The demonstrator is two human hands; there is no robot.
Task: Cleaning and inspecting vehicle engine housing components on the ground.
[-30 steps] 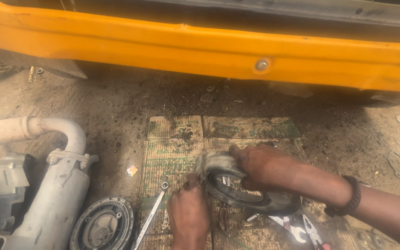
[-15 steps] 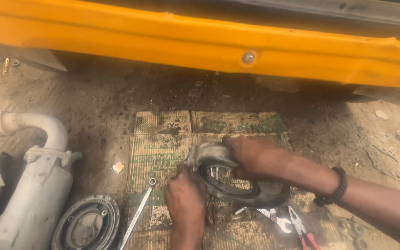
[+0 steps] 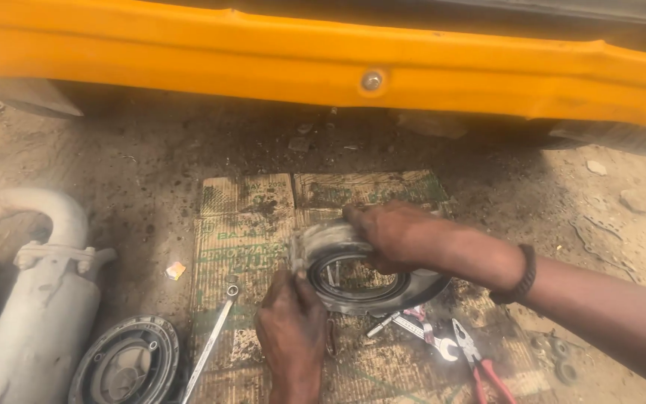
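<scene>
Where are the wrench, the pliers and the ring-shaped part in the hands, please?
wrench [image 3: 211,338]: head view, on the middle of its shaft.
pliers [image 3: 481,365]: head view, where the jaws meet the red handles.
ring-shaped part [image 3: 360,298]: head view, on its dark lower rim.

Round metal housing [image 3: 360,277], grey/black, grimy; dark ring w/ open centre, pale cast lug at upper left. Tilted, lower edge on cardboard, centre of frame, held both sides.
</scene>
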